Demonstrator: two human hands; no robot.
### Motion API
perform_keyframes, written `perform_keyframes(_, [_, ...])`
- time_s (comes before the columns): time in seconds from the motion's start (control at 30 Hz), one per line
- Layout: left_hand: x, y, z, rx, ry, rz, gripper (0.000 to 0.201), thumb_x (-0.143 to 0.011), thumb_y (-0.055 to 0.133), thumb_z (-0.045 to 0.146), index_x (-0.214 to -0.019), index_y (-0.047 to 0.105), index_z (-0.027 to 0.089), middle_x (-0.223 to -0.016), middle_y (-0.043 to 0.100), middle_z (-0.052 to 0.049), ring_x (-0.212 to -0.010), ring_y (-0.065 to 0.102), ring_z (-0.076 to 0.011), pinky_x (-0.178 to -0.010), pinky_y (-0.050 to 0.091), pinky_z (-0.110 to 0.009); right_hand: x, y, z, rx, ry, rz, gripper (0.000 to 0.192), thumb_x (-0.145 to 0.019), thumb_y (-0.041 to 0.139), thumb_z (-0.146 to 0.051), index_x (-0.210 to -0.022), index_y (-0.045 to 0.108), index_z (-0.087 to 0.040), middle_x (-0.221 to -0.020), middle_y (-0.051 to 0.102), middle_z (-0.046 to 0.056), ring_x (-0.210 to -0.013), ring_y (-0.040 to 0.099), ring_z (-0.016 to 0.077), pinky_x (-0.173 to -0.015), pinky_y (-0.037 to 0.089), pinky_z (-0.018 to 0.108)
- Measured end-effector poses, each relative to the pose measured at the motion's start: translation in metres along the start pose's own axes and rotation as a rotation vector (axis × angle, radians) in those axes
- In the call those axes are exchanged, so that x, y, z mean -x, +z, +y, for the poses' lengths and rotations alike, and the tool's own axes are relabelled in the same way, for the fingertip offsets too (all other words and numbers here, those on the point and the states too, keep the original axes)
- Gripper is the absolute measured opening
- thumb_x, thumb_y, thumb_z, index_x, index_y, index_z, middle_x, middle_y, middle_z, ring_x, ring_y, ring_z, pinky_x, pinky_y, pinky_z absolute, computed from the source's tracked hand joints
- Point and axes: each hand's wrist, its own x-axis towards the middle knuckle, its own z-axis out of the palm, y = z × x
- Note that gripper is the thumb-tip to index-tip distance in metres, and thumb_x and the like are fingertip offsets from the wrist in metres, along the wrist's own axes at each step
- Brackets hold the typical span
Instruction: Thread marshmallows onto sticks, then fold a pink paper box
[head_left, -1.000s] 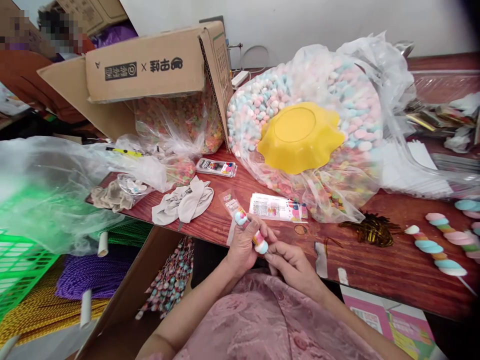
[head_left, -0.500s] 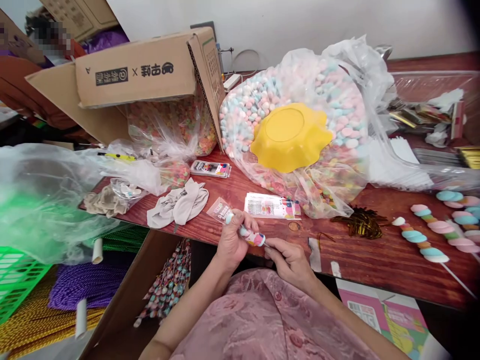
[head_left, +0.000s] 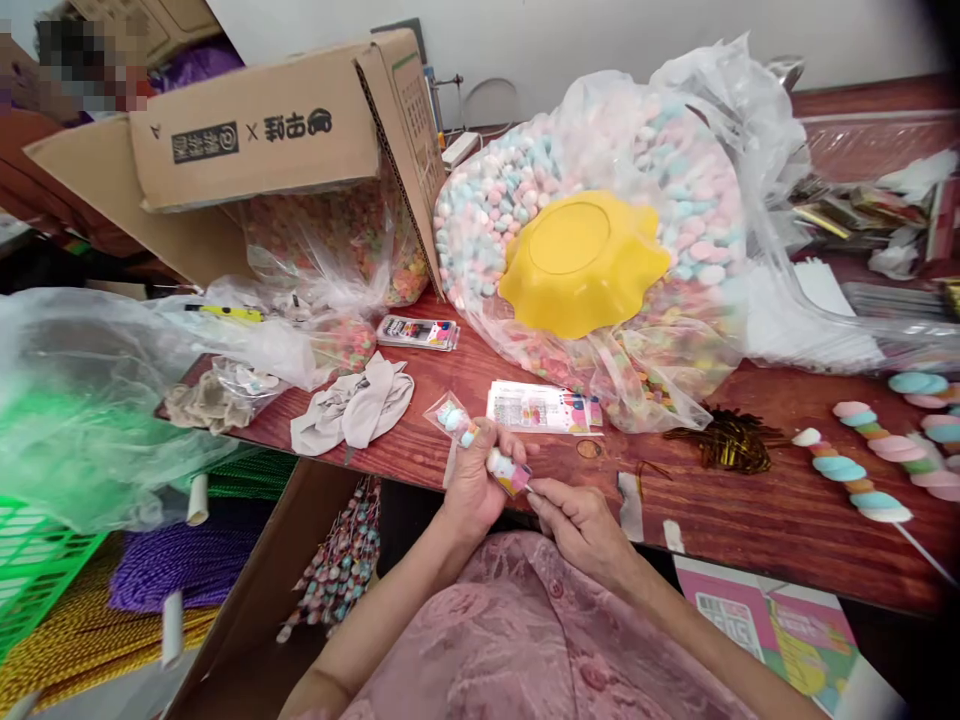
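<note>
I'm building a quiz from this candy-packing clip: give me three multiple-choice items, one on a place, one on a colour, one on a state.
1. Where does the bowl lie?
A. On the floor
B. Upside down on the big bag of marshmallows
C. Inside the cardboard box

2. What colour is the bowl?
A. Yellow
B. Blue
C. Red

3. How is the candy skewer held?
A. Lying loose on the table
B. In the right hand alone
C. Gripped in the left hand, right fingers at its lower end

Answers: 1 B, its base faces up on the bag; 2 A, it is plain yellow; 3 C, both hands meet at the wrapped skewer.
</note>
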Motion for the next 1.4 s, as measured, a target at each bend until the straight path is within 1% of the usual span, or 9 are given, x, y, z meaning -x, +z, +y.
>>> perform_keyframes(0.2, [0.012, 0.008, -0.019, -0.175, -0.053, -0.062, 0.03, -0.075, 0.075, 0.04, -0.069, 0.055, 0.018, -0.069, 0.057, 0.001, -0.063, 0.054, -0.0121, -0.068, 0.047, -0.027, -0.005, 0.004, -0.005, -0.163, 0.075, 0.107, 0.038, -0.096, 0.042, -0.039, -0.066, 0.053, -0.018, -0.052, 0.052, -0.002, -0.049, 0.047, 0.0091, -0.054, 0.038, 0.021])
perform_keyframes(0.37, [0.018, 0.005, -0.025, -0.296, -0.128, -0.096, 0.03, -0.09, 0.057, 0.043, -0.077, 0.066, 0.017, -0.078, 0.064, -0.005, -0.054, 0.046, -0.0113, -0.058, 0.041, -0.029, -0.007, 0.005, -0.006, -0.071, -0.038, 0.186, 0.034, -0.094, 0.046, -0.031, -0.063, 0.051, -0.018, -0.052, 0.049, -0.003, -0.048, 0.045, 0.0077, -0.051, 0.036, 0.02])
perform_keyframes(0.63, [0.027, 0.01, -0.016, -0.519, -0.19, -0.203, 0.025, -0.092, 0.057, 0.04, -0.097, 0.07, 0.019, -0.103, 0.067, -0.005, -0.103, 0.061, -0.0208, -0.092, 0.045, -0.03, -0.006, 0.007, -0.013, -0.093, -0.17, 0.357, 0.028, -0.092, 0.041, -0.022, -0.066, 0.051, -0.018, -0.055, 0.048, -0.004, -0.049, 0.044, 0.0076, -0.05, 0.037, 0.019])
perform_keyframes(0.73, [0.022, 0.017, -0.01, -0.429, -0.211, -0.226, 0.041, -0.08, 0.069, 0.052, -0.105, 0.068, 0.02, -0.11, 0.067, -0.008, -0.112, 0.06, -0.027, -0.096, 0.048, -0.037, -0.004, -0.002, -0.013, -0.053, -0.193, 0.439, 0.027, -0.095, 0.041, -0.024, -0.075, 0.059, -0.016, -0.056, 0.05, -0.004, -0.05, 0.046, 0.007, -0.052, 0.039, 0.018])
perform_keyframes(0.8, [0.021, 0.022, -0.006, -0.373, -0.229, -0.222, 0.053, -0.078, 0.064, 0.065, -0.107, 0.068, 0.02, -0.113, 0.067, -0.01, -0.114, 0.059, -0.03, -0.096, 0.05, -0.043, 0.001, -0.006, -0.012, 0.033, -0.189, 0.464, 0.027, -0.096, 0.041, -0.026, -0.082, 0.062, -0.015, -0.058, 0.055, -0.003, -0.052, 0.049, 0.0074, -0.054, 0.041, 0.018])
perform_keyframes(0.93, [0.023, 0.028, -0.003, -0.431, -0.231, -0.158, 0.042, -0.082, 0.065, 0.057, -0.099, 0.07, 0.018, -0.114, 0.067, -0.011, -0.113, 0.06, -0.0291, -0.097, 0.051, -0.043, 0.009, -0.006, -0.007, 0.188, -0.221, 0.44, 0.031, -0.097, 0.037, -0.026, -0.084, 0.063, -0.015, -0.069, 0.066, 0.002, -0.061, 0.058, 0.0094, -0.059, 0.044, 0.02])
perform_keyframes(1.2, [0.029, 0.039, -0.02, -0.547, -0.156, -0.104, 0.027, -0.076, 0.074, 0.042, -0.079, 0.069, 0.015, -0.099, 0.07, -0.01, -0.104, 0.063, -0.0253, -0.092, 0.053, -0.034, 0.005, 0.0, -0.005, 0.34, -0.234, 0.445, 0.024, -0.092, 0.042, -0.021, -0.075, 0.058, -0.016, -0.065, 0.061, 0.001, -0.06, 0.056, 0.0101, -0.058, 0.042, 0.021])
perform_keyframes(1.3, [0.024, 0.037, -0.011, -0.539, -0.226, -0.091, 0.025, -0.074, 0.075, 0.037, -0.082, 0.069, 0.014, -0.097, 0.07, -0.009, -0.097, 0.065, -0.0239, -0.086, 0.055, -0.033, 0.007, -0.008, -0.006, 0.431, -0.295, 0.432, 0.028, -0.096, 0.042, -0.027, -0.079, 0.061, -0.016, -0.069, 0.064, 0.002, -0.063, 0.057, 0.0111, -0.059, 0.042, 0.022])
perform_keyframes(1.4, [0.019, 0.027, 0.008, -0.48, -0.323, -0.138, 0.019, -0.079, 0.069, 0.033, -0.084, 0.068, 0.014, -0.085, 0.069, -0.007, -0.08, 0.065, -0.0197, -0.072, 0.057, -0.029, 0.015, -0.027, -0.009, 0.566, -0.413, 0.462, 0.028, -0.098, 0.04, -0.026, -0.099, 0.066, -0.016, -0.081, 0.068, 0.004, -0.072, 0.059, 0.0134, -0.068, 0.045, 0.026])
